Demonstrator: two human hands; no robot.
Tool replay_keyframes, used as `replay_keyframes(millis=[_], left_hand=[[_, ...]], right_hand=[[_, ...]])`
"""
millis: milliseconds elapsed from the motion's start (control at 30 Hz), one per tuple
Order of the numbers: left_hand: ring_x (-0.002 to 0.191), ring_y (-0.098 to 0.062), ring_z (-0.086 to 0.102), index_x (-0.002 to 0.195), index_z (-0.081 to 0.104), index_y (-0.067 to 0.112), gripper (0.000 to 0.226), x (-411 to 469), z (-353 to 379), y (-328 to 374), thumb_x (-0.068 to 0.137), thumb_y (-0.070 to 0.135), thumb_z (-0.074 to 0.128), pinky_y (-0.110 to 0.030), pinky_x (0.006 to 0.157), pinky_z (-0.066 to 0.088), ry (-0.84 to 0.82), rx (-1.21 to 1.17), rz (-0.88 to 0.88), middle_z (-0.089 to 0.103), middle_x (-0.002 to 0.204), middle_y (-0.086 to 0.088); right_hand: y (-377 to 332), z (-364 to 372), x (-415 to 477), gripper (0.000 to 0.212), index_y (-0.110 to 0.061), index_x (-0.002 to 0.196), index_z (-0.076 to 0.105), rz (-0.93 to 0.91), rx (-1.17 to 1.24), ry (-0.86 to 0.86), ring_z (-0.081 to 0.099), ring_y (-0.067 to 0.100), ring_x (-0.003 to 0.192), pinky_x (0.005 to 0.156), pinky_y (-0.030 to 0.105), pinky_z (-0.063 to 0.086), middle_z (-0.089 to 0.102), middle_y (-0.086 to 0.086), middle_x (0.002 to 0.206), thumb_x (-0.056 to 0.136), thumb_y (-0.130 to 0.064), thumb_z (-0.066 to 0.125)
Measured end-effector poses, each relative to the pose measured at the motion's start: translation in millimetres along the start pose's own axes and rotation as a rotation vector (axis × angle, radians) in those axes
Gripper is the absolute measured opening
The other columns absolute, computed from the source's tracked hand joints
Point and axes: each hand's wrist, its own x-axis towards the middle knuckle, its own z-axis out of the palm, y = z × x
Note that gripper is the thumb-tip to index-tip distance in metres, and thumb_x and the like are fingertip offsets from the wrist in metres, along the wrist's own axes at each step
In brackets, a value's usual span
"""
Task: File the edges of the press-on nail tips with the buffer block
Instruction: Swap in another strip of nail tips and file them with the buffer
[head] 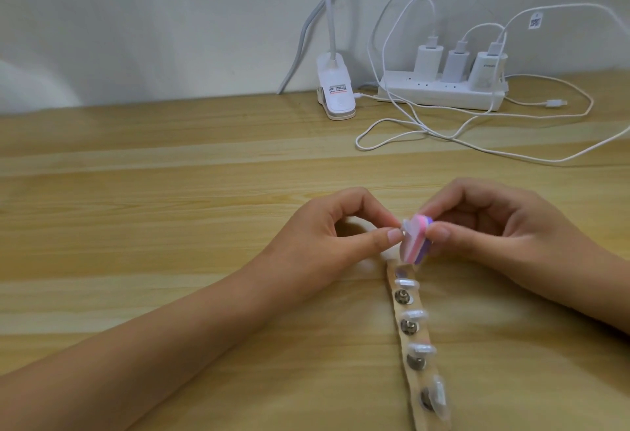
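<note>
Just right of the frame's centre, the left hand (327,236) pinches a clear nail tip (406,226) between thumb and forefinger, touching the striped pink, white and purple buffer block (417,243), which the right hand (511,232) grips in curled fingers. Below them a tan holder strip (397,309) runs down the wooden counter (170,192) to the bottom edge, carrying mounted tips (414,314) on metal studs. At upper right lie a white power strip (443,94) with chargers and a clip lamp (335,96)
</note>
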Motion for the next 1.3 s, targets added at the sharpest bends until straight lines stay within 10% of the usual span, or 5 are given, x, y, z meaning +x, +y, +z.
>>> replay_keyframes(millis=[200,500,767,933,1300], left_hand=[[0.080,-0.044,0.063,0.080,0.069,0.028,0.006,0,1,0,0.077,0.031,0.073,-0.042,0.071,0.047,-0.012,-0.001,0.002,0.071,0.086,-0.017],[0.062,0.003,0.057,0.075,0.067,0.027,0.015,0,-1,-2,0.085,0.017,0.075,-0.011,0.061,0.043,-0.004,0.016,0.016,0.067,0.069,0.014],[0.079,-0.011,0.061,0.077,0.072,0.031,0.007,-1,-3,4,0.077,0.026,0.077,-0.018,0.077,0.046,-0.032,0.040,0.003,0.066,0.086,0.007],[0.082,0.007,0.061,0.079,0.075,0.030,0.010,-2,-1,5,0.079,0.021,0.080,-0.004,0.076,0.041,-0.170,0.178,0.002,0.069,0.081,0.021],[0.103,-0.009,0.064,0.090,0.073,0.025,0.013,1,-1,5,0.079,0.020,0.077,-0.038,0.099,0.045,-0.198,0.324,0.107,0.072,0.101,0.008]], right_hand=[[0,0,2,0.027,-0.002,0.088,0.064,-0.005,0.006,0.009,0.074,0.013,0.075,0.070,0.017,0.056,0.076,0.007,0.083,0.071,-0.023,0.069],[3,-3,1,0.032,0.003,0.090,0.063,0.053,-0.004,-0.081,0.072,0.017,0.077,0.069,0.020,0.056,0.075,0.013,0.086,0.073,-0.023,0.069],[0,-10,6,0.044,-0.023,0.085,0.075,0.060,0.086,0.007,0.072,0.012,0.075,0.065,0.018,0.056,0.075,0.007,0.082,0.061,-0.058,0.083],[2,-17,12,0.044,-0.023,0.082,0.076,0.105,0.195,0.060,0.071,0.010,0.075,0.064,0.016,0.055,0.075,0.009,0.084,0.057,-0.057,0.086],[0,-22,18,0.019,-0.020,0.075,0.078,0.200,0.305,0.155,0.069,0.006,0.067,0.058,0.014,0.054,0.074,0.004,0.076,0.073,-0.032,0.063]])
